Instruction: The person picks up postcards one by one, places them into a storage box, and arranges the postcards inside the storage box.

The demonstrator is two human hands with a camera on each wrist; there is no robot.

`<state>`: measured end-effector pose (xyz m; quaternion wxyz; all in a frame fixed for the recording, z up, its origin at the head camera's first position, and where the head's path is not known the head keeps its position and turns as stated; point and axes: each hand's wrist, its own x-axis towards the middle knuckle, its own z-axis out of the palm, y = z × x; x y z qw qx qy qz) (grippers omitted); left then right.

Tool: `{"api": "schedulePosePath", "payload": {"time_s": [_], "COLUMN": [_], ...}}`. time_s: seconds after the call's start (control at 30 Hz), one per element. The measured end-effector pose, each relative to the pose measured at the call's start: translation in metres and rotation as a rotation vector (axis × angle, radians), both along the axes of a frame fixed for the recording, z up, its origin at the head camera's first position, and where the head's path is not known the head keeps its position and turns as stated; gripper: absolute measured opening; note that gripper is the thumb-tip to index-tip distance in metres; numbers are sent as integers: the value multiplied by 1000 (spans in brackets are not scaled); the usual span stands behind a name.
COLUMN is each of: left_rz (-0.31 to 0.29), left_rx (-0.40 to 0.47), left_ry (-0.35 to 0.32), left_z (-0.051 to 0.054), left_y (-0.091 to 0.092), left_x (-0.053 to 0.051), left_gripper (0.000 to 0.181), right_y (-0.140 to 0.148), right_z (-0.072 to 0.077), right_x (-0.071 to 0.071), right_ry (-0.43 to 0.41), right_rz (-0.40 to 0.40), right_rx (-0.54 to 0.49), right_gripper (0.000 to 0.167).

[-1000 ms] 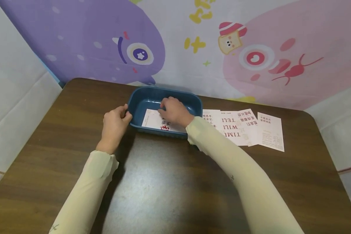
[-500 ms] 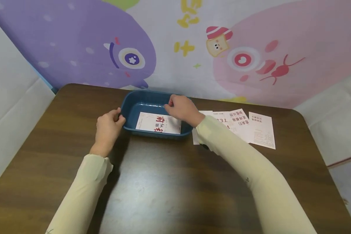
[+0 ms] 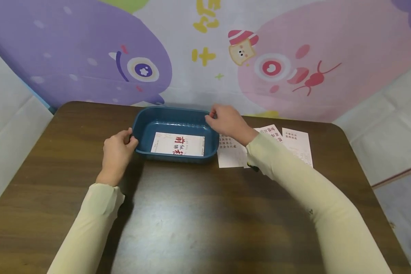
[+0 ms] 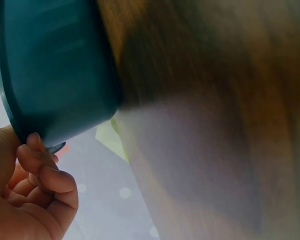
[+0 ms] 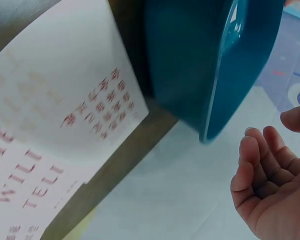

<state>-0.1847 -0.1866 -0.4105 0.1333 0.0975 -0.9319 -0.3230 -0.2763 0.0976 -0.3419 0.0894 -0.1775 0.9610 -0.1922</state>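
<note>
A dark blue rectangular plastic box (image 3: 177, 114) stands on the table near the wall. Inside, a white card (image 3: 164, 142) with red characters lies on the bottom. My left hand (image 3: 118, 152) pinches the box's left rim, its curled fingers (image 4: 52, 180) on the outer wall in the left wrist view. Over the box's back right corner is my right hand (image 3: 227, 123). In the right wrist view its fingers (image 5: 262, 160) are loosely bent, the thumb stands apart from them, and nothing is held; a gap shows between them and the box.
Several printed white cards (image 3: 231, 156) overlap on the table right of the box, partly under the right forearm. One card (image 3: 299, 146) lies at their right end. The brown wooden table (image 3: 191, 213) meets a cartoon-printed wall cloth (image 3: 205, 83) behind.
My right hand has let go of the card, leaving it flat in the box, and has lifted rightward to the box's back right corner. My left hand stays at the left rim.
</note>
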Motion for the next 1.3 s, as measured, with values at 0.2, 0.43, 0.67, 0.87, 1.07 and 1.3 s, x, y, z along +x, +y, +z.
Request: {"api": "schedulePosePath", "payload": {"time_s": [0.2,0.43,0.67,0.87,1.07,1.3], "left_rz": [-7,0,-8,-7,-3,-30], "left_rx": [2,8,22,12,4,23], "left_ry": [-4,-26,-48,-39,-18,-19], "left_z": [0,0,2,1,0,0], "left_y": [0,0,0,-1,-3,-2], "left_x": [0,1,0,0,1,1], "left_gripper": [28,33,34,35,34,35], "right_y": [24,57,93,120,147,189], "right_z": [2,-1,-2,1,-2,-9], "right_x": [-1,3,5,5,7,13], "right_ry": [-2,34,35,30,49,69], "right_rz": [-60,-121,-190,-240,-296,-394], "right_rx": [-34,-83,-61,-23,-7,-28], "right_gripper": [26,27,33,33,32,35]}}
